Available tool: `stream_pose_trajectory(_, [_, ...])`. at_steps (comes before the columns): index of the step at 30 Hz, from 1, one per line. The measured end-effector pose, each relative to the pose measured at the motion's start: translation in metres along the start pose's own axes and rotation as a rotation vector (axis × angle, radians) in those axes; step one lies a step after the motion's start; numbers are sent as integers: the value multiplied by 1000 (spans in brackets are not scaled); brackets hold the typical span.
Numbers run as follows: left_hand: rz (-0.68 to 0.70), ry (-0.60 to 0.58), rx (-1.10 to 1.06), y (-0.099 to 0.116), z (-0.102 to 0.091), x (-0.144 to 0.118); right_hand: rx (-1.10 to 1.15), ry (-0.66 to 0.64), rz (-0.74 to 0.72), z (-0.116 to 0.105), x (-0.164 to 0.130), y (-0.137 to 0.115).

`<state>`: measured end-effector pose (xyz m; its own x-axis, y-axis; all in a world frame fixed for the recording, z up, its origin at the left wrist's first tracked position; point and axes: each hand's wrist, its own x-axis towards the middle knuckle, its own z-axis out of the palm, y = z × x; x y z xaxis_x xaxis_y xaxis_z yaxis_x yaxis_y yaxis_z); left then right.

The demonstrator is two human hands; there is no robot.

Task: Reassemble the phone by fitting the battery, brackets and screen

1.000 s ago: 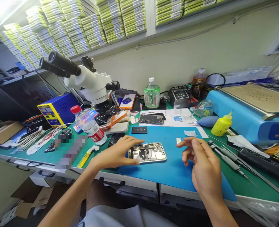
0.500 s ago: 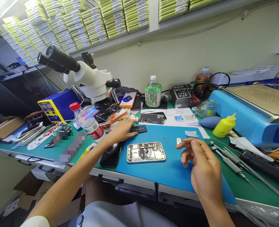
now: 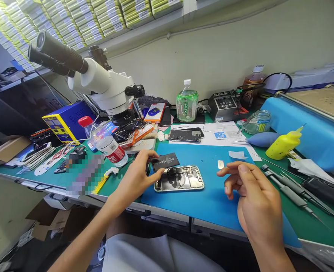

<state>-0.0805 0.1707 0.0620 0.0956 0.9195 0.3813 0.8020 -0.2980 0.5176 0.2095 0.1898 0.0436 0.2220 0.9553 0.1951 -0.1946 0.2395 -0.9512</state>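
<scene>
- Stacked green boxes [image 3: 79, 22] fill the shelves above a cluttered green bench [image 3: 302, 223], with a blue mat [image 3: 212, 196] laid at its near edge as the work spot.
- On the mat lies an opened phone [image 3: 179, 178], insides up, flat and steady so parts can go in from above.
- The left hand [image 3: 137, 177] pinches a black battery [image 3: 165, 161] by its left end between thumb and fingers, tilted, its near edge just over the phone's far edge; the grip at one end leaves the rest of the battery free.
- The right hand [image 3: 254, 200] hovers to the right of the phone, fingers loosely curled and apart; it seems to hold nothing.
- A microscope [image 3: 99, 83] leans in over the far left of the bench.
- Screwdrivers [image 3: 285, 190] lie on the right, within easy reach of the right hand.
- Containers: a green bottle [image 3: 187, 104] stands capped at the far side, partly full; a red-capped bottle [image 3: 106, 143] lies tilted at left, its contents clear; a yellow squeeze bottle [image 3: 282, 145] lies at right, opaque; a glass jar [image 3: 257, 122] sits beside it, contents too unclear to tell.
</scene>
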Motion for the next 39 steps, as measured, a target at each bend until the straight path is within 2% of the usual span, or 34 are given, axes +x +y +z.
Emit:
stream_pose_trajectory(3, [-16, -2, -47, 8, 11, -16, -9, 0, 0, 1, 0, 0])
stream_pose_trajectory(8, [-15, -88, -113, 14, 23, -28, -24, -1, 9, 0, -2, 0])
stream_pose_trajectory(13, [-32, -115, -145, 11, 24, -32, -33, -2, 12, -1, -2, 1])
stream_pose_trajectory(21, [-59, -95, -171, 6, 25, -30, -51, 7, 12, -1, -1, 2])
stream_pose_trajectory(28, [32, -99, -149, 4, 26, -27, -56, 23, 20, 2, 0, -2])
stream_pose_trajectory(39, [130, -48, -46, 2, 33, -37, -105, 33, 26, 3, 2, -4])
